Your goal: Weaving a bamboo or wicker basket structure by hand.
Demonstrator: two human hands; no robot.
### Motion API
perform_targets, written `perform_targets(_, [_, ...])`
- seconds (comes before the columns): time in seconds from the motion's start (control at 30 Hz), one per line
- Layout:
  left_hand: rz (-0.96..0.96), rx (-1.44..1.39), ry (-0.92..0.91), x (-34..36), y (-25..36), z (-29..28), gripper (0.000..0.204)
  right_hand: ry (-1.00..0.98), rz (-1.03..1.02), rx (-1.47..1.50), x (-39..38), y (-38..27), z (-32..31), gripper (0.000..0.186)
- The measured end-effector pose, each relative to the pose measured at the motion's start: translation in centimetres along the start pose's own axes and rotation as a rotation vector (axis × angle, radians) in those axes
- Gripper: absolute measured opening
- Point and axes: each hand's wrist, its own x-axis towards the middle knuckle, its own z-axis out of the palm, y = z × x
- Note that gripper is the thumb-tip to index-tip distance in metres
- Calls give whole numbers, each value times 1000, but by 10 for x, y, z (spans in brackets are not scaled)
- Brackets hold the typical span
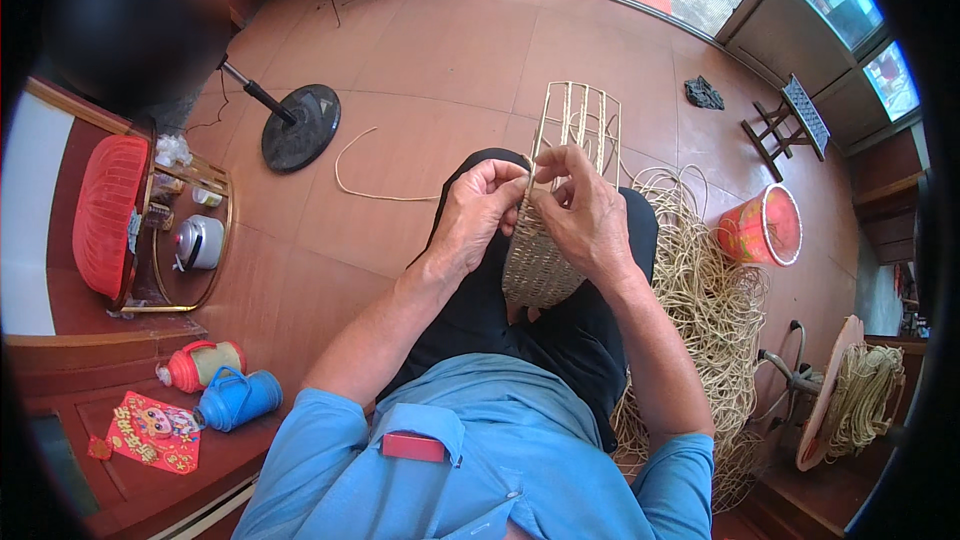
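Note:
A partly woven straw-coloured basket (543,268) stands between my knees, its lower part closely woven and its upper part an open frame of long bars. My left hand (480,208) is closed, thumb and fingertips pinching cord at the basket's left edge. Right beside it, my right hand (588,218) reaches over the frame, thumb and forefinger pinched at the same edge bar. The fingers hide the exact spot where the cord meets the bar. A loose length of cord (385,197) curls over the floor to the left and runs behind my left knee.
At my right lies a big tangled heap of cord (705,325), with a red bucket (755,230) and a cord-wound reel (850,395) nearby. A small stool (790,120) stands far right. Leftward are a round black stand base (300,130), a gold-framed rack (228,230) and two flasks (240,400).

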Motion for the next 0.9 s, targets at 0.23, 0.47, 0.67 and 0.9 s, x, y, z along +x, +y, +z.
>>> perform_targets(0.23, [44,-9,20,-4,-7,1,19,-33,-163,-48,0,9,-6,58])
perform_targets(0.47, [11,-79,26,-2,-5,3,17,-108,-307,-136,6,15,-15,58])
perform_targets(0.67, [-93,-178,-7,-2,1,1,21,-152,-299,-131,7,11,-17,52])
perform_targets(0.9, [-213,-386,-55,0,-5,-5,21,-186,-355,-216,8,8,-21,52])
